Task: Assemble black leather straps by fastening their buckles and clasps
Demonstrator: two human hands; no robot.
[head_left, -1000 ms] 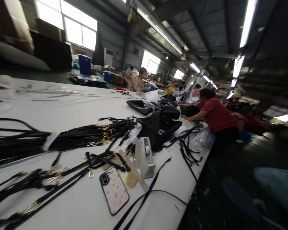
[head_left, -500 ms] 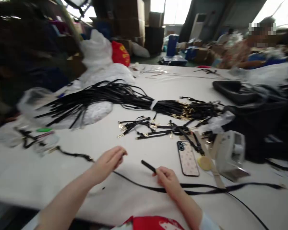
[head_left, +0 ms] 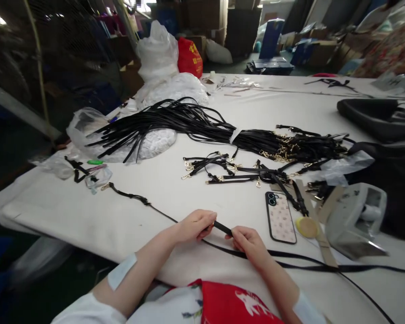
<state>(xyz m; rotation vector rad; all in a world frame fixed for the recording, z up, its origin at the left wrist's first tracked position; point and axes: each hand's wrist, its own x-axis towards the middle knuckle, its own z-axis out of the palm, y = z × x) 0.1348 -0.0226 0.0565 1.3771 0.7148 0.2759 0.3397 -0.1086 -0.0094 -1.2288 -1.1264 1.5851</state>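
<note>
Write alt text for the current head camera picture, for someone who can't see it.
A person's left hand and right hand hold a black strap between them over a white table. Beyond lie a tied bundle of black straps and shorter straps with gold-coloured clips; a phone and a tape dispenser are on the right.

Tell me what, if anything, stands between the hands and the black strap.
Nothing visible does: the left hand and right hand both hold the black strap. The phone lies to the right, out of the way.
</note>
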